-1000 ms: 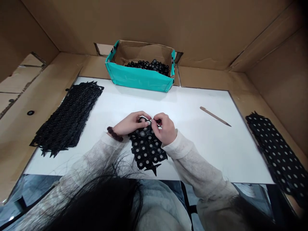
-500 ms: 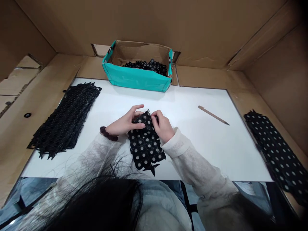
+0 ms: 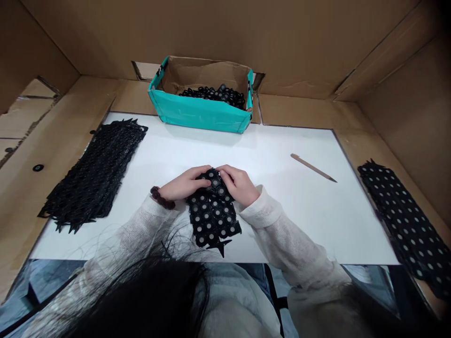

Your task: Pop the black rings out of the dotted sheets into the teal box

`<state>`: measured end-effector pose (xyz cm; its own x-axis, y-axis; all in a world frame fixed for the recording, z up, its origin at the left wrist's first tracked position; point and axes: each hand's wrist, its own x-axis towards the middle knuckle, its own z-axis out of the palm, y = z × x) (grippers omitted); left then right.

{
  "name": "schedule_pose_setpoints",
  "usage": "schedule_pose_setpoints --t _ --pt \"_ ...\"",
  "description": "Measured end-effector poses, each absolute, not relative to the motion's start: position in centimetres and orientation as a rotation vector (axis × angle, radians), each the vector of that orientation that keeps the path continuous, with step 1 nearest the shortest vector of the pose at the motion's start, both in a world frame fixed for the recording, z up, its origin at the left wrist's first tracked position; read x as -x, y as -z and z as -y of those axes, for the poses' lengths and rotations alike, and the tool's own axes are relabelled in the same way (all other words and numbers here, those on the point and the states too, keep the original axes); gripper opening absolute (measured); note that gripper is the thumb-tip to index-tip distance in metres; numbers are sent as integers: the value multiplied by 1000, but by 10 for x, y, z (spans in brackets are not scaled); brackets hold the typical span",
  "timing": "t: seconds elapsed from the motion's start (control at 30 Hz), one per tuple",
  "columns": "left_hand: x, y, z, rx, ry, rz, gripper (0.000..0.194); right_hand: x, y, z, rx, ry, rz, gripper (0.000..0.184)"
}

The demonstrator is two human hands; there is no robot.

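Between my hands, over the white board, is a black sheet of linked round parts [image 3: 214,211] with pale grey discs in rows and a star-shaped tip at its near end. My left hand [image 3: 186,184] grips its far left edge, thumb on top and fingers folded behind. At the far right corner my right hand [image 3: 239,185] pinches the sheet between thumb and bent fingers. The undersides of both hands' grips are hidden.
A teal-sided cardboard box [image 3: 200,112] holds many small black rings [image 3: 218,95]. Left lies a stack of black lattice sheets [image 3: 98,169]; right, a dotted black sheet [image 3: 405,220]. A pointed brown stick [image 3: 313,167] rests on the white board [image 3: 292,225]. One black ring [image 3: 38,167] sits far left.
My left fingers, which were raised and spread, have closed down on the sheet's far edge. My right hand has shifted slightly, and the two hands' fingertips are now closer together.
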<state>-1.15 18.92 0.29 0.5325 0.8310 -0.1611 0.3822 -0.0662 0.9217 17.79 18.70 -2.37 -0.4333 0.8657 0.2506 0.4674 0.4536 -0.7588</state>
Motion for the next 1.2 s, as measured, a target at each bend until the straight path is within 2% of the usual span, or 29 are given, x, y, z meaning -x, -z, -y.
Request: schedule_pose_setpoints --t 0.2,0.37,0.63,0.87,1.2 --pt "9 -1 -188 -1703 -516 -1057 26 -173 22 -185 1147 -947 1928 23" --pt "10 -2 -190 -1707 -470 -1035 22 -174 27 -192 1063 -1168 1861 29" --pt "9 2 -193 -1638 -511 -1006 19 -165 28 -187 1184 -1029 1779 28" --pt "7 3 -196 -1613 -585 -1002 24 -157 31 -193 1343 -971 1617 26" --pt "8 5 -199 -1621 -592 -975 26 -170 41 -211 1280 -1162 1178 31"
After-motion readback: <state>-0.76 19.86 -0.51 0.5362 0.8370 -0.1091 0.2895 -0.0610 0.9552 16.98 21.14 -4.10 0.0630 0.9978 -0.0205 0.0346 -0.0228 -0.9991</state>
